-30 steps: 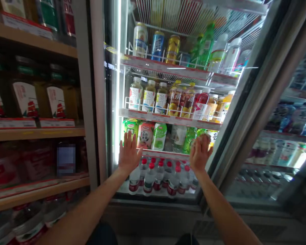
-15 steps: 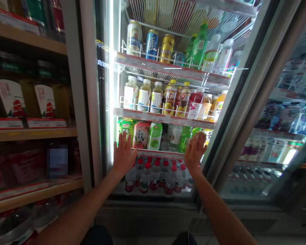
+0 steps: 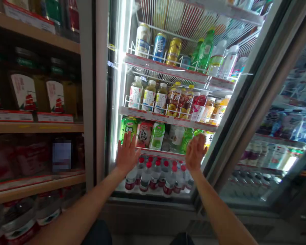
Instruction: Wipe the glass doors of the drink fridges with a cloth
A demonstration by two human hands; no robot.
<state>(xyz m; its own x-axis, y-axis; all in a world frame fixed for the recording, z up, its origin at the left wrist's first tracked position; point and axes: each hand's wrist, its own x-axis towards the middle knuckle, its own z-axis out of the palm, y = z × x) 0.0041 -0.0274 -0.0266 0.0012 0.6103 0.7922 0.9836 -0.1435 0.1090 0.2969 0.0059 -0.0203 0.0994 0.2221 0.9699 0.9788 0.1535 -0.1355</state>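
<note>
I face an open drinks fridge. My left hand point(image 3: 128, 153) is raised with its fingers spread, open and holding nothing, in front of the green and red bottles point(image 3: 143, 134) on the third shelf. My right hand point(image 3: 195, 152) is also up and open, fingers loosely together, before the green bottles point(image 3: 186, 139) at the right of that shelf. Below both hands stand several water bottles with red caps point(image 3: 155, 174). Neither hand touches a bottle that I can make out.
The fridge's glass door point(image 3: 257, 102) stands swung open at the right. Higher shelves hold tea bottles point(image 3: 149, 97) and cans point(image 3: 159, 46). Wooden store shelves point(image 3: 35, 127) with bottles and price tags fill the left; large water jugs point(image 3: 20, 221) sit low.
Both hands stay raised in front of the third shelf; the view has swung a little left, then back right. Nothing was picked up.
</note>
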